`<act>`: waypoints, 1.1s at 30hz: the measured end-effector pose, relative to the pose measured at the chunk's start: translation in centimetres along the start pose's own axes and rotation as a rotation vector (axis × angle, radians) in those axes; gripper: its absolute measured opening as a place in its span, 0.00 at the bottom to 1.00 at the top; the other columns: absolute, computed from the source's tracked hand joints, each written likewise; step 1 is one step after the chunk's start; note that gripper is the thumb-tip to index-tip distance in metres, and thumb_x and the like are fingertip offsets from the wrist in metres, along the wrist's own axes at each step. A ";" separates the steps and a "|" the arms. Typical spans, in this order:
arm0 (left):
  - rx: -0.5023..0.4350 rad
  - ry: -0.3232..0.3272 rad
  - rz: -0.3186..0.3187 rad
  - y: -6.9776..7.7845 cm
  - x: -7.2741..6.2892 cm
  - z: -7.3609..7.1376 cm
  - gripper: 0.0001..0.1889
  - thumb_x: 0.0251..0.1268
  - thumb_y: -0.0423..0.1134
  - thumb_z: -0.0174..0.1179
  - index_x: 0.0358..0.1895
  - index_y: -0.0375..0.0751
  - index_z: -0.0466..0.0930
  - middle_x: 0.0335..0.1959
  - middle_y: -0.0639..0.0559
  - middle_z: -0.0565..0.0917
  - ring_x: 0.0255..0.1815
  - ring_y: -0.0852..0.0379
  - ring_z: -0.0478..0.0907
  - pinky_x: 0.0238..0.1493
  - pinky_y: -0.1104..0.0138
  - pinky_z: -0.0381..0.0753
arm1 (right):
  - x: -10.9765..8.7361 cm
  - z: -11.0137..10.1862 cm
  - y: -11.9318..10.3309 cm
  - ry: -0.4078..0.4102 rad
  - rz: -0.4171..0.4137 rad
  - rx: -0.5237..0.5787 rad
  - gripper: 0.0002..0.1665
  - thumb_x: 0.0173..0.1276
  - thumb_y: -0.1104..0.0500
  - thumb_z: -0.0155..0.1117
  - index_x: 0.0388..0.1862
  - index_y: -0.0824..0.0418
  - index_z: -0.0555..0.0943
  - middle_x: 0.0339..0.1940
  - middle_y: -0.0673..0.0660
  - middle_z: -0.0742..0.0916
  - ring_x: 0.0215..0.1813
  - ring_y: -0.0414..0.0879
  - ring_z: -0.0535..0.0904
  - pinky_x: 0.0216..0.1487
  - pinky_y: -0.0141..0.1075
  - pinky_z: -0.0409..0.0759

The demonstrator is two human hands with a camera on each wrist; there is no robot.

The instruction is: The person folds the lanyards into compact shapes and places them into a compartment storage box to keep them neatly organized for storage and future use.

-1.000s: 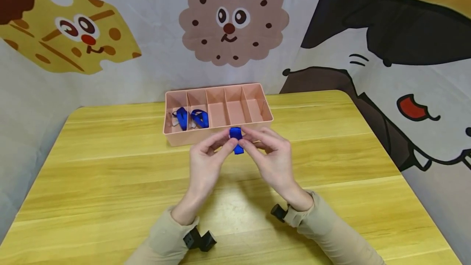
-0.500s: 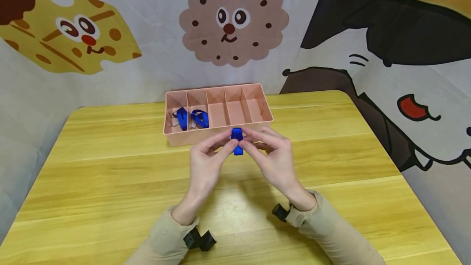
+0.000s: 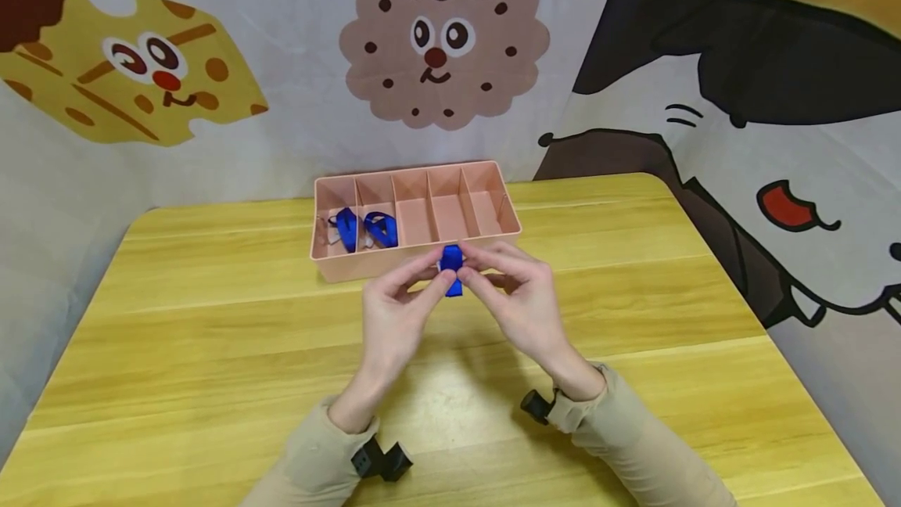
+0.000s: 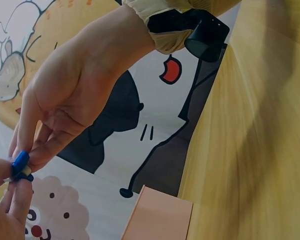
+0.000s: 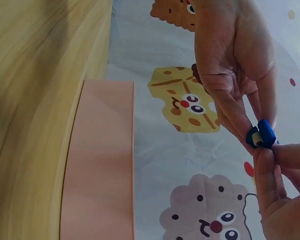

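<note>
Both hands meet in front of the box, holding a blue lanyard [image 3: 452, 258] folded into a short bundle. My left hand [image 3: 394, 311] pinches its left side between thumb and fingers. From the right, my right hand [image 3: 522, 305] pinches the other side the same way. A short end of the strap hangs below the thumbs. In the right wrist view a pale piece shows inside the folded blue strap [image 5: 266, 132]; the fingertips cover the rest. Two more blue lanyards, one [image 3: 346, 228] and another [image 3: 381, 230], lie in the two leftmost compartments of the pink box [image 3: 366, 262].
The pink box stands at the back of the wooden table [image 3: 211, 335], split by dividers into several compartments. Behind it hangs a cartoon-printed cloth [image 3: 281, 155]. Each wrist carries a black camera, one on the left cuff [image 3: 383, 460] and one on the right [image 3: 537, 407].
The hands stay in place, both pinching the lanyard. Its upper fold has turned slightly and shows broader between the fingertips. The head view has tilted a little.
</note>
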State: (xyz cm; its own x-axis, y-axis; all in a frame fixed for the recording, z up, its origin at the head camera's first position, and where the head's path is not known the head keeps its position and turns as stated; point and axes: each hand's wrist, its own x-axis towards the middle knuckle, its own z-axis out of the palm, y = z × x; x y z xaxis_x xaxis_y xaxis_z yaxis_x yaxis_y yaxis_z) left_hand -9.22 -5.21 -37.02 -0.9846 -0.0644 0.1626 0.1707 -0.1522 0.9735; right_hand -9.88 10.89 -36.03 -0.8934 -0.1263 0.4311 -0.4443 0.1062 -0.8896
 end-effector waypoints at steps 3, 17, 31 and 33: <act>0.003 0.005 -0.009 -0.2 0.1 0.0 0.17 0.63 0.19 0.67 0.56 0.22 0.85 0.49 0.26 0.89 0.41 0.69 0.87 0.46 0.72 0.90 | 0.1 0.0 0.2 -0.002 0.017 -0.009 0.18 0.71 0.69 0.70 0.58 0.74 0.85 0.47 0.71 0.90 0.47 0.38 0.88 0.47 0.33 0.91; 0.063 0.042 -0.054 -1.3 1.2 -0.6 0.17 0.62 0.20 0.68 0.55 0.24 0.86 0.50 0.26 0.89 0.38 0.71 0.85 0.42 0.77 0.89 | 1.0 -0.6 2.0 -0.057 0.082 -0.146 0.17 0.71 0.69 0.70 0.58 0.68 0.87 0.51 0.67 0.91 0.51 0.41 0.89 0.51 0.35 0.91; 0.080 0.116 0.010 -0.7 2.5 -2.8 0.17 0.64 0.22 0.68 0.56 0.24 0.86 0.35 0.71 0.88 0.39 0.69 0.84 0.44 0.78 0.88 | 4.1 -6.4 7.9 0.086 0.178 -0.405 0.22 0.74 0.67 0.68 0.65 0.69 0.83 0.64 0.70 0.84 0.64 0.65 0.82 0.64 0.57 0.86; 0.093 0.122 0.012 -0.7 2.6 -3.1 0.16 0.65 0.23 0.69 0.56 0.26 0.86 0.37 0.69 0.88 0.39 0.69 0.84 0.44 0.78 0.87 | 4.3 -6.6 8.3 0.078 0.197 -0.408 0.22 0.74 0.66 0.68 0.66 0.69 0.82 0.64 0.70 0.84 0.65 0.66 0.81 0.65 0.58 0.85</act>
State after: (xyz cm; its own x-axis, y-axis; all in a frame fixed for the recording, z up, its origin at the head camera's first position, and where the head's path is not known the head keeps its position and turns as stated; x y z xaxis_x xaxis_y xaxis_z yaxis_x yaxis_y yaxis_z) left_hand -11.77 -8.32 -37.74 -0.9697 -0.1857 0.1589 0.1724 -0.0586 0.9833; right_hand -17.89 17.77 -40.54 -0.9588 0.0085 0.2841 -0.2416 0.5019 -0.8305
